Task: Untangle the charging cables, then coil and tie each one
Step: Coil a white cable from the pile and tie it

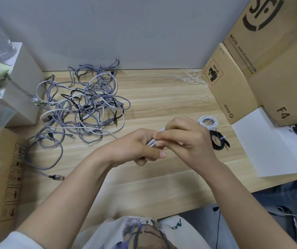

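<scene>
Right of the tangled cable pile, the left hand and right hand both gripped a coiled white cable; tying it with a zip tie seemed next.

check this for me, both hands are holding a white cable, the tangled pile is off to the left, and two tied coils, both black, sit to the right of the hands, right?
Only the coil colours are wrong. In the head view, one tied coil is white and the other is black. The rest holds: the left hand and right hand hold a white cable, with the tangled pile to the left.
</scene>
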A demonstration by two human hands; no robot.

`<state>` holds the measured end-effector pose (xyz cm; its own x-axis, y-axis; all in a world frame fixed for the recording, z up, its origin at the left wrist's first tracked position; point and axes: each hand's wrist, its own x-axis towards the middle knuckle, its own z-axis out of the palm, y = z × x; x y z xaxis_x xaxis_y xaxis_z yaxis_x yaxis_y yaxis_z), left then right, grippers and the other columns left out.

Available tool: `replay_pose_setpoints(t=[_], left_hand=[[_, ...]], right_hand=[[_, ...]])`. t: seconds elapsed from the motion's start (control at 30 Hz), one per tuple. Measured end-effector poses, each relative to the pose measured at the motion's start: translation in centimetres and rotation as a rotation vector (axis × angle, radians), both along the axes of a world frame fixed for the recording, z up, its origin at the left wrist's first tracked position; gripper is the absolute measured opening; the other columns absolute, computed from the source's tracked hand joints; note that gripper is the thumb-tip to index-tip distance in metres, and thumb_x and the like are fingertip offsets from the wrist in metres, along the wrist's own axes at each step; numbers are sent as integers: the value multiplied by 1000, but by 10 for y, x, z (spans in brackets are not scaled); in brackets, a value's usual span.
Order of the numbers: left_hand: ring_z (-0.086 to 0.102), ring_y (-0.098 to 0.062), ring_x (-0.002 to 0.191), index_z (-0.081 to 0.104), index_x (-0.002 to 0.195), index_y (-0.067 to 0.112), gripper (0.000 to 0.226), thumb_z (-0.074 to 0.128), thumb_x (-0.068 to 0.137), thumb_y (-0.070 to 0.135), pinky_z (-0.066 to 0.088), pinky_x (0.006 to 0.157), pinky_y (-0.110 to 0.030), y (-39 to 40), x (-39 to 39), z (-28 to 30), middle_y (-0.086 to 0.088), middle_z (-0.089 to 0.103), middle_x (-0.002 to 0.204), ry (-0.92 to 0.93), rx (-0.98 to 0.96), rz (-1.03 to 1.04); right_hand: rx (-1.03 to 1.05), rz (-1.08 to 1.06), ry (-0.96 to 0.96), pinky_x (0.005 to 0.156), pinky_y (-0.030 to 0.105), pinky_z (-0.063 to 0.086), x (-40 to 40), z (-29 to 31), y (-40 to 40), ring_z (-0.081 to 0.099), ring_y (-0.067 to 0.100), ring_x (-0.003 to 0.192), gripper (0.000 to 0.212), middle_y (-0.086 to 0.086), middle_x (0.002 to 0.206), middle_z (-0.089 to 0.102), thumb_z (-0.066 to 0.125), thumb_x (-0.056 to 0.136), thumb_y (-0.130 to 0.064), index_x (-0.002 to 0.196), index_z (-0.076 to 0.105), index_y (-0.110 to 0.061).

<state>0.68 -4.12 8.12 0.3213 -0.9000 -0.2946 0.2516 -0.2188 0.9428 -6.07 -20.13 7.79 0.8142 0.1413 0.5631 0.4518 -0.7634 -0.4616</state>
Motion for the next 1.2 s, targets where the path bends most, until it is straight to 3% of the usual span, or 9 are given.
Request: replay_pose_setpoints(t=[0.1, 0.3, 0.4, 0.5, 0.63, 0.77, 0.93, 1.03, 1.2], left_hand=[[28, -5, 46, 43, 80, 8, 16, 59, 78, 7, 18, 41, -14, 1, 1, -5, 5, 32, 56, 49, 13, 4], [37, 0, 34, 36, 53, 24, 37, 51, 80, 5, 28, 36, -11, -12, -14, -14, 16, 36, 38, -89, 237, 56], [43, 4, 51, 29, 64, 24, 40, 45, 96, 6, 40, 53, -4, -11, -26, -18, 16, 36, 65, -112, 343, 99], [24, -9, 53, 29, 57, 21, 20, 41, 68, 9, 22, 41, -12, -21, -22, -22, 9, 29, 54, -198, 310, 31], [23, -6, 46, 32, 59, 19, 37, 43, 85, -6, 18, 40, -14, -17, -20, -33, 11, 30, 47, 27, 227, -5], [32, -1, 42, 52, 76, 12, 21, 46, 96, 6, 15, 37, -11, -6, -14, -44, 8, 42, 50, 230, 202, 27], [40, -3, 41, 65, 79, 9, 10, 61, 84, 2, 23, 34, -12, -11, -17, -66, 1, 49, 49, 279, 267, 143], [49, -6, 50, 63, 80, 11, 8, 70, 79, 7, 33, 41, -15, -23, -24, -76, 1, 59, 61, 183, 352, 248], [61, -20, 79, 67, 83, 16, 31, 63, 53, 21, 50, 74, -33, -52, -37, -115, -8, 68, 85, 80, 501, 380]], right_hand=[[2, -16, -45, 53, 36, 42, 0, -8, 5, 47, 20, 67, 13, 3, 75, 61, 63, 85, -9, 79, 73, -14], [88, 34, -55, 70, 38, 39, -4, 3, 35, 52, 20, 78, 15, 0, 75, 67, 60, 81, -11, 73, 71, -8], [181, 34, -25, 70, 35, 39, -6, 8, 58, 55, 19, 74, 11, -1, 72, 66, 63, 77, -4, 69, 70, -9], [383, -44, 20, 70, 38, 43, 0, 0, 53, 57, 16, 74, 8, -3, 74, 66, 65, 78, -14, 72, 69, -10], [372, -165, 322, 77, 33, 47, 2, -26, 32, 60, 6, 80, 20, -17, 79, 64, 60, 82, -31, 85, 71, -15], [661, -131, 788, 69, 14, 43, -19, -48, 10, 59, -7, 73, 12, -16, 81, 67, 59, 92, -22, 95, 71, -18], [803, -151, 943, 78, 16, 49, -48, -71, -2, 63, -2, 90, 28, -12, 101, 67, 67, 81, -27, 108, 60, -32], [905, -301, 952, 66, 17, 50, -56, -89, -8, 62, -1, 74, 25, -9, 94, 64, 66, 86, -9, 101, 59, -27], [946, -580, 1006, 70, 28, 52, -65, -128, -22, 64, 16, 82, 16, 5, 96, 66, 66, 86, -9, 100, 61, -15]])
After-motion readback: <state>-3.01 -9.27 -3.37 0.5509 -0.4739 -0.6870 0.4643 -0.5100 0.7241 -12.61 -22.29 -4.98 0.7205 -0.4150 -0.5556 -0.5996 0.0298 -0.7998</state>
